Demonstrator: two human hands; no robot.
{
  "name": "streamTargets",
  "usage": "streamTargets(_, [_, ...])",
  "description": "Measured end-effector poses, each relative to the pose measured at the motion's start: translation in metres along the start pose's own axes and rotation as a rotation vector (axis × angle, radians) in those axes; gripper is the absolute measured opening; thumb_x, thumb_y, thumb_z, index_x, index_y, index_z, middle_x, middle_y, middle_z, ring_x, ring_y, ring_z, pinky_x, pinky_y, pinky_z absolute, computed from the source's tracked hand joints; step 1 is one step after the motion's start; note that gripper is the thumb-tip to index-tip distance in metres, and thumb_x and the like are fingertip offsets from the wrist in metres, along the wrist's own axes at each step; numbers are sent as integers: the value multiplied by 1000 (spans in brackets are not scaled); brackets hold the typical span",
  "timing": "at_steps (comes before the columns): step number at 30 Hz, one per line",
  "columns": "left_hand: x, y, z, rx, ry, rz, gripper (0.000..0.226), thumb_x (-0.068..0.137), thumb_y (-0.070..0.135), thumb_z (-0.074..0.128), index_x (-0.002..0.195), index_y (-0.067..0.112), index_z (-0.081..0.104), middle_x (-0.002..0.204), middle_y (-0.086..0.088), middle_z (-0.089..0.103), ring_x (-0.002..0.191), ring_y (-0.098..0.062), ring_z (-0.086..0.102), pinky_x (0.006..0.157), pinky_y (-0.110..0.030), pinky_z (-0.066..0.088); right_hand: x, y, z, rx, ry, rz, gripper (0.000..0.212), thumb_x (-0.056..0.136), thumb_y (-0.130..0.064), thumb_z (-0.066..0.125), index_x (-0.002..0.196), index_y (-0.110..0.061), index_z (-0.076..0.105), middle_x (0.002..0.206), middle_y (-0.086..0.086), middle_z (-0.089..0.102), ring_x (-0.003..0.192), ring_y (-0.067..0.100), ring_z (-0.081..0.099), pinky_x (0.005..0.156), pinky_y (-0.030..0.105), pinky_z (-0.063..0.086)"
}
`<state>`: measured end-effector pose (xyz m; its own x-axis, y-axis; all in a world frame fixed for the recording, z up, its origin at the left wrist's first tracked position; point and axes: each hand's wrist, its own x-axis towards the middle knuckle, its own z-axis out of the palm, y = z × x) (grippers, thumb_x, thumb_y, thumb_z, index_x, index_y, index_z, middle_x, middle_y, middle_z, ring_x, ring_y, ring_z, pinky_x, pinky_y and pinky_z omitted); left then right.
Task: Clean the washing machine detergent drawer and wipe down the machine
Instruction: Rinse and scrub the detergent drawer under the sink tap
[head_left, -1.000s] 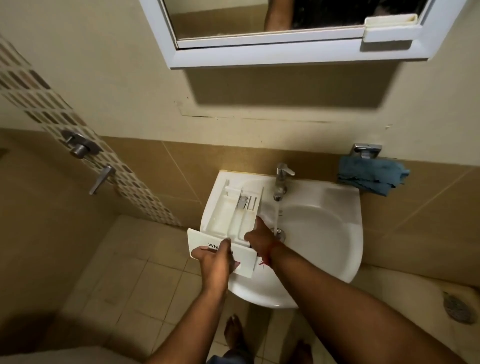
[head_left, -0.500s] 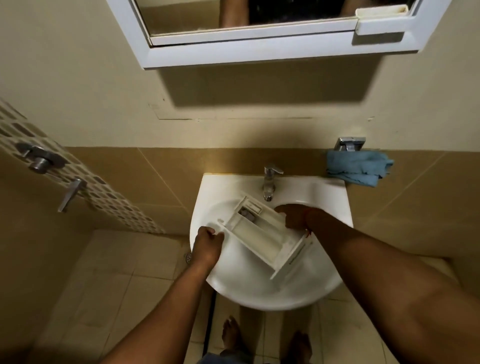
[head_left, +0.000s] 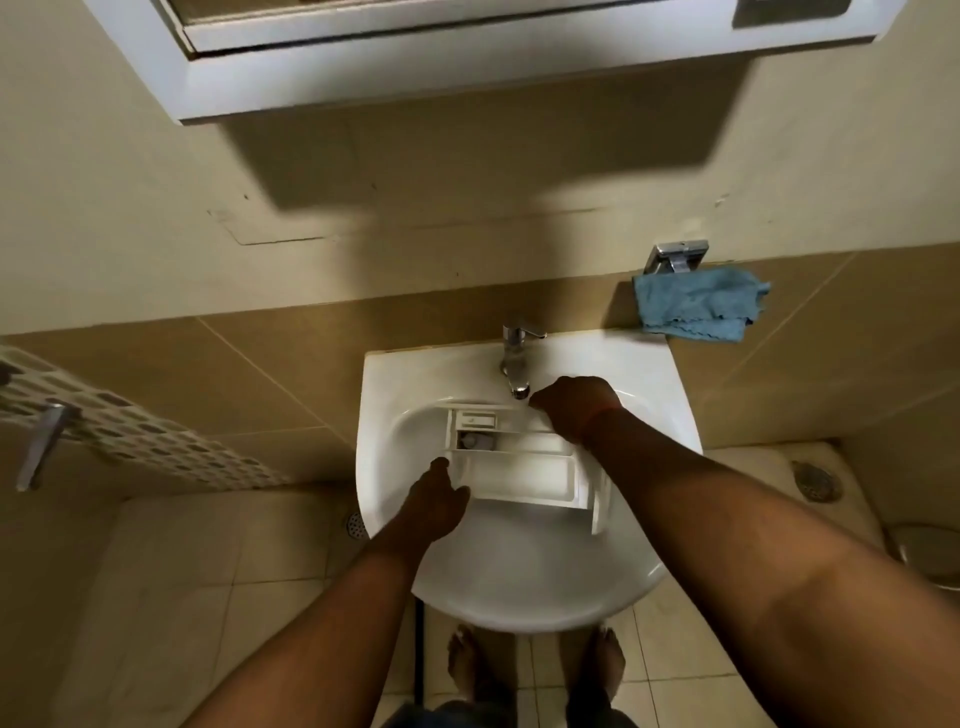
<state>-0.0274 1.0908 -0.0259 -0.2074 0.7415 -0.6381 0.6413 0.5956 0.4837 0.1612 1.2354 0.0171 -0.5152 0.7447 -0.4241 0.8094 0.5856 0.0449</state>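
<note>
Since 0.5 s ago the detergent drawer (head_left: 514, 462) has swung from diagonal to lying crosswise in the sink (head_left: 524, 582), front panel at 3 o'clock. Right hand (head_left: 574, 410) covers its far edge under the tap (head_left: 514, 358); fingers hidden, grip can't tell. Left hand (head_left: 436, 499), fingers curled, holds the near corner at 9 o'clock. Blue cloth (head_left: 698, 309) hangs at 2 o'clock on beige tiled wall; cabinet cut off at 12 o'clock.
</note>
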Motion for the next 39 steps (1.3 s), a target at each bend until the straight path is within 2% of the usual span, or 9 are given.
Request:
streamTargets(5, [20, -9, 4, 106, -33, 18, 58, 100, 30, 49, 149, 8, 28, 145, -20, 42, 131, -34, 44, 109, -38, 36, 8, -6, 20, -2, 183, 1, 36, 93, -12, 49, 125, -20, 62, 123, 5, 59, 118, 28, 53, 90, 37, 48])
streamTargets(7, [22, -11, 7, 101, -20, 26, 54, 100, 28, 49, 147, 7, 32, 144, -20, 44, 131, -34, 45, 107, -36, 36, 8, -12, 27, 192, 313, 55, 38, 84, -2, 53, 117, -14, 66, 115, 8, 61, 112, 29, 54, 90, 37, 48])
streamTargets(10, [21, -17, 12, 94, 2, 31, 51, 100, 28, 49, 145, 6, 37, 142, -18, 48, 130, -31, 47, 107, -34, 35, 2, -35, 33, 1076, 467, 371, 31, 76, 13, 51, 93, -4, 70, 91, 12, 69, 90, 29, 63, 93, 38, 49])
streamTargets(13, [20, -21, 13, 89, 33, 48, 50, 100, 31, 51, 142, 6, 42, 138, -15, 53, 126, -27, 51, 106, -31, 36, 4, -57, 30, 1995, 194, 644, 24, 90, 11, 43, 73, 1, 57, 77, 14, 59, 70, 23, 57, 79, 33, 49])
streamTargets(18, [20, -20, 14, 72, 82, 58, 50, 99, 34, 53, 142, 9, 45, 139, -12, 53, 127, -25, 50, 106, -29, 34, 35, -70, 33, 2672, 91, 750, 19, 98, 3, 38, 100, 3, 57, 81, 17, 64, 79, 24, 64, 78, 33, 56])
streamTargets(21, [21, -16, 18, 54, 110, 65, 51, 98, 35, 54, 143, 12, 43, 138, -12, 50, 128, -24, 48, 107, -29, 33, 49, -88, 36, 2027, -36, 455, 22, 94, 1, 47, 112, 1, 60, 106, 14, 62, 97, 27, 64, 94, 39, 54])
streamTargets(28, [19, -8, 14, 1, 159, 134, 51, 90, 32, 68, 132, 9, 50, 130, -12, 50, 122, -25, 49, 102, -29, 36, 34, -94, 50, 351, 317, -74, 33, 89, -11, 54, 121, -4, 58, 118, 13, 56, 103, 33, 56, 87, 42, 49])
streamTargets(34, [17, -10, 5, -28, 177, 147, 51, 89, 30, 70, 130, 8, 51, 129, -11, 49, 122, -25, 48, 102, -29, 37, -20, -57, 69, 102, 455, 154, 48, 83, -33, 55, 126, -12, 59, 123, 11, 60, 111, 31, 57, 99, 48, 38])
streamTargets(39, [13, -8, 3, -17, 168, 185, 50, 89, 29, 70, 130, 7, 51, 127, -10, 50, 120, -24, 49, 101, -28, 37, -14, -69, 65, 115, 291, 331, 59, 87, -47, 54, 127, -5, 59, 128, 21, 57, 118, 39, 50, 109, 55, 31])
